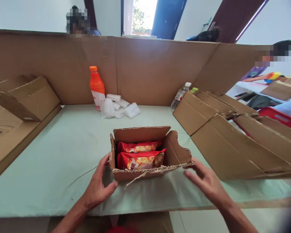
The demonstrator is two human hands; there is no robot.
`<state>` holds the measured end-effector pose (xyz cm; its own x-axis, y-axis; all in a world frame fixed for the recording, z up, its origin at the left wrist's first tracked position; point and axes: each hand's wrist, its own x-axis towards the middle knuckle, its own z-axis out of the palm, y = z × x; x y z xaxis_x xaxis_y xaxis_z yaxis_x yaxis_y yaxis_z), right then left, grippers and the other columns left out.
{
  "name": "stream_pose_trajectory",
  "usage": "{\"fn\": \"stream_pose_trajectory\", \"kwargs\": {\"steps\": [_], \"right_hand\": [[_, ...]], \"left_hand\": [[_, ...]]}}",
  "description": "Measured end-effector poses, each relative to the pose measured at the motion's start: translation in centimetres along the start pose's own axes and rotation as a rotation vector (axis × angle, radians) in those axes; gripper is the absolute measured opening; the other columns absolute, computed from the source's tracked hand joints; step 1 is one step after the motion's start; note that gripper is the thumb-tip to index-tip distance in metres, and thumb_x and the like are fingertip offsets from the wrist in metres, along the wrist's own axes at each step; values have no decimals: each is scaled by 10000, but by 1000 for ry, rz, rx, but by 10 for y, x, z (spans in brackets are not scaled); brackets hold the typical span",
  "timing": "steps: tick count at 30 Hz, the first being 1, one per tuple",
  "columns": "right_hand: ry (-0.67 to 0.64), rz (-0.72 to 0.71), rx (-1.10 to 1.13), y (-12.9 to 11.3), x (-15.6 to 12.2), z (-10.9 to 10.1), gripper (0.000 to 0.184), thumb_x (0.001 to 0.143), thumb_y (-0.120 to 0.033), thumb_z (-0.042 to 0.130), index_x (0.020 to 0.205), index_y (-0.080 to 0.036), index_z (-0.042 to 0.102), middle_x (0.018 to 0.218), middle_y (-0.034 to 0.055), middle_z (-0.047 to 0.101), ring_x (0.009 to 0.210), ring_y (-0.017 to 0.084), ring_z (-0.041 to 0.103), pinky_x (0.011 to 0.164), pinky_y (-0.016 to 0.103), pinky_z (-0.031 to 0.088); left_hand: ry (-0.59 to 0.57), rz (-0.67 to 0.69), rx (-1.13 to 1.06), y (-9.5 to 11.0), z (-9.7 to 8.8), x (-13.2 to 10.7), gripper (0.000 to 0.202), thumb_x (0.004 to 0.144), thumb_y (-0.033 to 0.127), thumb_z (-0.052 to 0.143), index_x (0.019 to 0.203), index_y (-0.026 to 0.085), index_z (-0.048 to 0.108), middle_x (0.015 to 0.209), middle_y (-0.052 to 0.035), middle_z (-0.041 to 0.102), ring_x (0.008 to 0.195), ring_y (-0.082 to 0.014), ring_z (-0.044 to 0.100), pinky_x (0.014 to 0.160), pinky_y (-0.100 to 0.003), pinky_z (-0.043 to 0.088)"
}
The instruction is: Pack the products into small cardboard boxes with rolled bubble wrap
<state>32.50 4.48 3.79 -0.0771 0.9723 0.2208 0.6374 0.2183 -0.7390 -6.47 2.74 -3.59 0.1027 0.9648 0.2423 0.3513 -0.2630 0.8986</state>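
An open-topped cardboard box [137,175] with ragged cut edges sits on the cloth-covered table before me. Inside it stand two red snack packets, a front packet [145,160] and a rear packet [142,147], leaving some room at the right end. At the box's left end, my left hand [98,186] is open, its fingers along the side and its thumb spread by the lower front. My right hand [205,179] is open by the right front corner, thumb apart, its fingertips partly hidden behind the cardboard. Whether it touches the box I cannot tell.
At the back stand an orange bottle [96,87], some bubble wrap [120,108] and a clear bottle [180,95]. Cardboard boxes [223,145] line the right, another box [35,95] the left. A tall cardboard partition [147,71] closes the back; people are beyond it.
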Motion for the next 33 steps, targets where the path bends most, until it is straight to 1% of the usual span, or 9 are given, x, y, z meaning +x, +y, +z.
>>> {"fn": "stream_pose_trajectory", "kwargs": {"steps": [3,6,11,15,19,22,25,29,33], "right_hand": [[-189,119,-57,15,-5,30,434,807,-593,618,958,-194,699,930,112,745,845,290,697,782,416,593],[-221,143,-35,12,0,52,487,825,-617,558,1000,-178,677,968,127,730,878,301,683,782,434,577],[-280,62,57,-12,34,88,452,819,-549,577,1072,-184,656,995,112,704,914,288,656,771,403,553],[-350,-63,230,-35,70,135,579,795,-405,610,1332,-191,568,1214,113,665,1017,262,628,849,383,532],[-410,-152,390,-45,94,169,747,781,-326,614,1496,-198,439,1426,132,563,1167,269,594,912,388,521],[-454,-158,384,-39,109,167,612,792,-244,580,1403,-228,563,1321,97,655,1091,241,640,890,371,537],[-363,-129,270,-27,141,149,381,836,-250,572,1192,-226,704,1200,78,724,1032,237,668,905,386,539],[-91,-33,125,-11,223,130,303,815,-241,612,1095,-208,722,1128,83,744,1029,247,680,900,396,549],[82,81,110,1,321,136,390,795,-199,628,1176,-116,646,1251,153,679,1178,263,621,1051,425,469]], "left_hand": [[31,14,1,4,12,6,780,748,359,745,1464,196,482,1339,-180,617,1252,-372,584,1068,-525,481],[103,-66,-19,2,14,18,621,722,396,745,1290,183,612,1116,-142,705,1072,-333,667,953,-469,551],[252,-231,-47,-15,-22,50,482,603,537,759,907,174,672,893,-105,727,857,-319,695,768,-423,580],[433,-264,-146,-34,-60,66,614,563,555,797,1012,162,648,979,-105,727,962,-327,678,833,-410,556],[600,-289,-258,-49,-74,63,672,598,553,810,1107,161,613,1040,-99,711,1031,-311,645,871,-380,528],[646,-274,-352,-53,-70,58,661,655,530,802,1175,177,599,1122,-91,699,1113,-295,618,938,-360,503],[636,-281,-422,-55,-62,57,662,664,509,818,1202,191,598,1151,-83,698,1131,-287,621,963,-350,501],[631,-368,-449,-62,-57,55,672,638,528,834,1176,190,616,1017,-77,724,1046,-298,663,866,-350,554],[669,-414,-345,-67,-56,50,616,663,565,806,1129,200,638,910,-62,721,956,-298,685,811,-373,582]]}}
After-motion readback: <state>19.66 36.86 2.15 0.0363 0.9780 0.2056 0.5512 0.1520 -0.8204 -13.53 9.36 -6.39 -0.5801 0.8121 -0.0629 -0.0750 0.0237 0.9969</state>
